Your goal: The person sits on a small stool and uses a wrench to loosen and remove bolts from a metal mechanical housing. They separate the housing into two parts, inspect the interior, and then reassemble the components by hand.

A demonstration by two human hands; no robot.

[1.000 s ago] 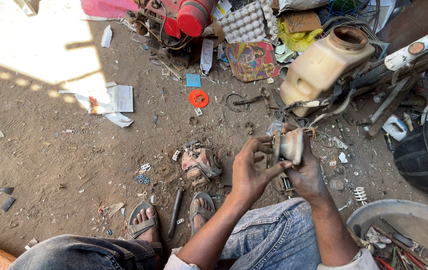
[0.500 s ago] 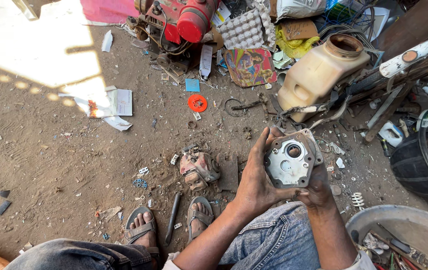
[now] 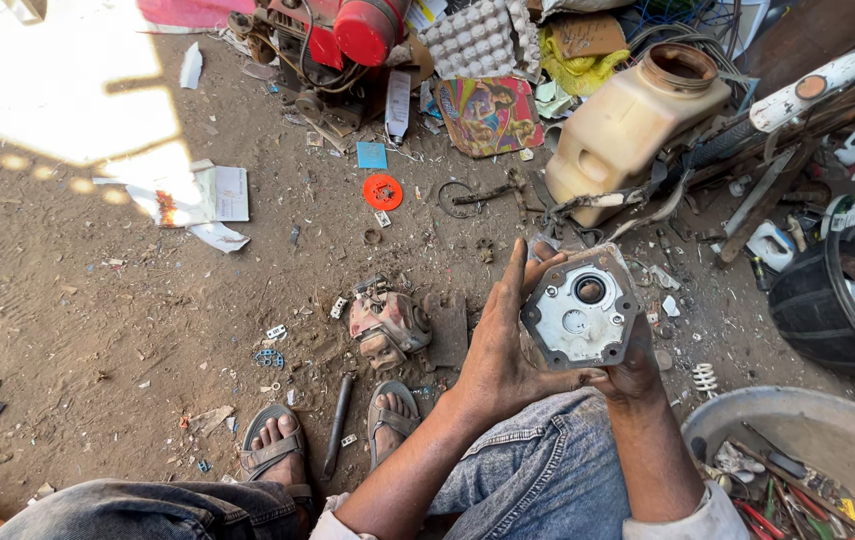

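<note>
The left hand (image 3: 495, 345) grasps a grey metal cover (image 3: 580, 312) from its left edge, with the fingers stretched up along the side. The right hand (image 3: 629, 372) supports the same cover from below and behind, and only its fingers show under the lower edge. The cover is held above the person's knees, with the inner face turned up to the camera. It has a six-sided shape, a dark rim with small bolt holes, a pale dusty inside, one dark round hole near the top and a shallow round hollow under it.

On the dirt ground just left of the hands lies a dirty engine part (image 3: 387, 326). Further up lie an orange disc (image 3: 382, 191), a small blue card (image 3: 371, 155) and a colourful square picture package (image 3: 488, 114). A cream plastic tank (image 3: 631, 128) stands at the upper right, and white papers (image 3: 209, 198) lie far left.
</note>
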